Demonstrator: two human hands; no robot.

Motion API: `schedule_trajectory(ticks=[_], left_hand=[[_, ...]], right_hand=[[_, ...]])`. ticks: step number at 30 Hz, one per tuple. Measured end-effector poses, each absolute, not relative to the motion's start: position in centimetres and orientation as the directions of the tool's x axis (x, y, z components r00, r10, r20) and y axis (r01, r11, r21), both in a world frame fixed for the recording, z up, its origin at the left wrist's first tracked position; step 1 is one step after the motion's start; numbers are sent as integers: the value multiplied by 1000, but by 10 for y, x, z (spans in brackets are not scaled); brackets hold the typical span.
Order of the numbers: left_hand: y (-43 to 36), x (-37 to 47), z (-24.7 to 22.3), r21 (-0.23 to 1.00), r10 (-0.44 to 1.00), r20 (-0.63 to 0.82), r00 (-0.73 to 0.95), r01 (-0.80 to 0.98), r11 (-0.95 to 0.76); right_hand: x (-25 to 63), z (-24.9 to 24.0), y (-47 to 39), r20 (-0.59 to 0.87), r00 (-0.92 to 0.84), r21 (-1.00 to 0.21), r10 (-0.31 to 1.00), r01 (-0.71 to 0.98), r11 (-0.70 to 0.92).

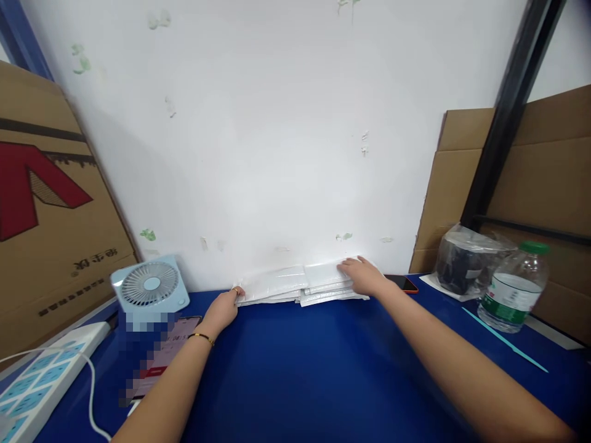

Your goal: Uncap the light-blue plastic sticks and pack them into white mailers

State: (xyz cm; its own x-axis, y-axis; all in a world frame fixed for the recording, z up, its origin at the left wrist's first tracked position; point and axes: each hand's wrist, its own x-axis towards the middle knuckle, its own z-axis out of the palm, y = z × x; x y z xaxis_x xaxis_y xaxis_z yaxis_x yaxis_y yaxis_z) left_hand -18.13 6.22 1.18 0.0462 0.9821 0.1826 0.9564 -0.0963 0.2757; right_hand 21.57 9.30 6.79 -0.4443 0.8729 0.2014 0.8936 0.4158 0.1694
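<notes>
Two low stacks of flat white plastic packets, looking like padded mailers, lie side by side against the wall. My left hand (pixel 224 309), with a ring and a bracelet, grips the left end of the left stack (pixel 272 284); part of its fingers is hidden behind the edge. On the right stack (pixel 325 282) rests my right hand (pixel 364 277), fingers stretched out over the top packet. The stacks meet in the middle, where their layered edges show.
A blue fan (pixel 151 286), phone (pixel 168 354) and power strip (pixel 50 375) are at left on the blue table (pixel 314 375). At right are a dark phone (pixel 402 283), bagged black object (pixel 457 264), bottle (pixel 512 292) and turquoise strip (pixel 505 340). Cardboard (pixel 46 246) flanks the wall.
</notes>
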Motion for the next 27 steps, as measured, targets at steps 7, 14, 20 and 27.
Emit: schedule_trajectory(ticks=[7, 14, 20, 27], left_hand=[[34, -144, 25, 293, 944, 316, -94, 956, -3], [-60, 8, 29, 987, 915, -159, 371, 60, 147], [-102, 105, 27, 605, 940, -89, 331, -731, 315], [-90, 69, 70, 588, 944, 75, -322, -750, -302]], right_hand=[[256, 95, 74, 276, -240, 204, 931, 961, 187], [265, 123, 5, 428, -132, 212, 894, 976, 43], [249, 121, -88, 466, -473, 261, 748, 881, 394], [282, 58, -120, 587, -440, -326, 680, 640, 696]])
